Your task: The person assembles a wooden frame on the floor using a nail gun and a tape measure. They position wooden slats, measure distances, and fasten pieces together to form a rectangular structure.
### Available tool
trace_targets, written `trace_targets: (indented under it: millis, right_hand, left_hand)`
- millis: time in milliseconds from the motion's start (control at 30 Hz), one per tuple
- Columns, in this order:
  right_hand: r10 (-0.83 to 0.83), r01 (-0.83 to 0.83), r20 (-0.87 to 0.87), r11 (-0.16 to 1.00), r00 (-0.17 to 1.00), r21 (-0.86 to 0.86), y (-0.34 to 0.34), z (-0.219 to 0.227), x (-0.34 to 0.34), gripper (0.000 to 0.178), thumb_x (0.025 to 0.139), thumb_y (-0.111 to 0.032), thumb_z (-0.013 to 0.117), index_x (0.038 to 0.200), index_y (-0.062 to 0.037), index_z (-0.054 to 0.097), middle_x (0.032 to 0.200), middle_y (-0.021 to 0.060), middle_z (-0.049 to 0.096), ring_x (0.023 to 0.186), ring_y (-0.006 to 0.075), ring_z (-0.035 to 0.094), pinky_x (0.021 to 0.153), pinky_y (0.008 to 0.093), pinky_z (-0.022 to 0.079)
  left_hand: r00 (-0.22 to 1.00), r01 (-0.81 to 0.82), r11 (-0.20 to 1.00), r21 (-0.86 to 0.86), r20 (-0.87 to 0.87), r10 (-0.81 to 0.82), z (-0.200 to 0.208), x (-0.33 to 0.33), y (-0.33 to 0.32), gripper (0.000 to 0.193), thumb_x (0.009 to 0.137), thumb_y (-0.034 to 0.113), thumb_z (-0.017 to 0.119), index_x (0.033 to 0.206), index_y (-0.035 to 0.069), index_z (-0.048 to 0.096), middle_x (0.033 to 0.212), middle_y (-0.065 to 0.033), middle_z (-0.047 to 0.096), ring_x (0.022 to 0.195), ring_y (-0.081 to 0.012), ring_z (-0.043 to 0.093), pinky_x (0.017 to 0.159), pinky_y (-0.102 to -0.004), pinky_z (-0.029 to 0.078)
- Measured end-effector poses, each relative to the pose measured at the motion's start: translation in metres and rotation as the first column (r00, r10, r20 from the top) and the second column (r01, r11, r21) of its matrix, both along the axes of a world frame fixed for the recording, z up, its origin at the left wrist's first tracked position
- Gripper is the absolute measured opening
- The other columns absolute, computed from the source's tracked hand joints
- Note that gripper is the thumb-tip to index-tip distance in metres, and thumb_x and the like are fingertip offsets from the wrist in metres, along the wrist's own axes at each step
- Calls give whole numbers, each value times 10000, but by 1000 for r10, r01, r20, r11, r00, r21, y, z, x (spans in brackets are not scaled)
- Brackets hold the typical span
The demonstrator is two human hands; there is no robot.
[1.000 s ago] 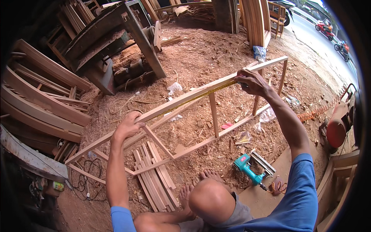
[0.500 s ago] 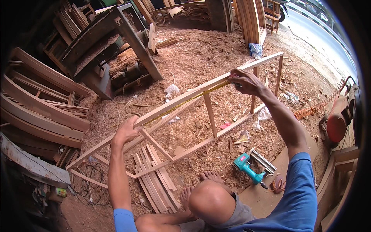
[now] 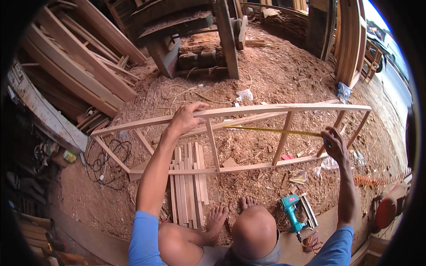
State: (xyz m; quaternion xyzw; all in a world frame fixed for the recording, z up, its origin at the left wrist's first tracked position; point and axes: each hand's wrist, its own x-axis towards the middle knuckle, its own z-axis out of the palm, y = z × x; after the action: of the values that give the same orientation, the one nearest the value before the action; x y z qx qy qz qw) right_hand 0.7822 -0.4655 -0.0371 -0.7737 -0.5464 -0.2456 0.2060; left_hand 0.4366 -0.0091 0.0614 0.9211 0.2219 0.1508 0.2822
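A long, narrow wooden frame (image 3: 248,111) with several crosspieces stands on edge across the shavings in front of me. My left hand (image 3: 186,119) grips its upper rail near a crosspiece, thumb and fingers on either side of the wood. Below that rail, at the right, my right hand (image 3: 335,144) is closed around a tape measure, whose case is mostly hidden by my fingers. The yellow tape blade (image 3: 270,130) runs out leftward from it, past an upright crosspiece, its far end free of my left hand.
A teal nail gun (image 3: 293,215) lies by my right knee. Cut wood strips (image 3: 188,186) lie left of my feet, near a black cable (image 3: 106,162). Curved timber (image 3: 75,66) leans at the left. A heavy machine (image 3: 226,40) stands beyond; a red tank (image 3: 390,210) is at right.
My right hand has dropped from the upper rail with the tape measure. The blade has come off the rail and away from my left hand. My view has turned left.
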Motion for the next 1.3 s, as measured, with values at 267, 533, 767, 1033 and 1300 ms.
trace_targets:
  millis: [267,533,767,1033,1300]
  right_hand:
    - [271,-392,-317,815,909,-427,15,-112,-104,244,848,-77,663,1054,-198,714,954,18,648,910,194,649,783,354,563]
    - [86,-449,-604,753,792,-481,74,-180,-202,305,852,-185,654,1156,-205,675,1115,89,638,940,320,677,759,434,579]
    - [-26,-416,-656,755,754,-507,37,-208,-243,367,850,-241,672,1206,-160,637,1186,154,612,951,374,667,794,461,570]
    - [-338,-34,-489,795,804,-606,-12,-208,-269,418,851,-276,681,1239,-136,609,1219,196,589,954,403,660,813,476,564]
    - [-565,421,-235,781,791,-462,-7,-205,-247,476,852,-310,689,1272,-112,581,1251,238,566,957,432,653,832,491,557]
  left_hand:
    - [998,39,996,-81,-39,-43,2,5,11,505,751,115,850,1224,92,672,1149,-107,730,1086,-222,686,989,-371,518]
    - [998,-51,984,169,-18,55,-7,0,-4,498,746,456,838,1157,216,690,1119,-19,751,1026,-221,714,926,-385,532]
    - [996,-47,980,191,-60,59,-11,2,-6,397,795,444,804,1123,251,690,1091,28,754,1016,-168,708,935,-379,529]
    - [996,-50,975,216,-65,65,-13,4,-2,376,810,440,793,1122,254,693,1056,38,754,1013,-162,705,933,-384,522]
    - [1000,-3,978,207,9,1,-16,-3,-8,353,844,360,782,1148,227,661,1015,-31,761,927,-240,727,873,-409,550]
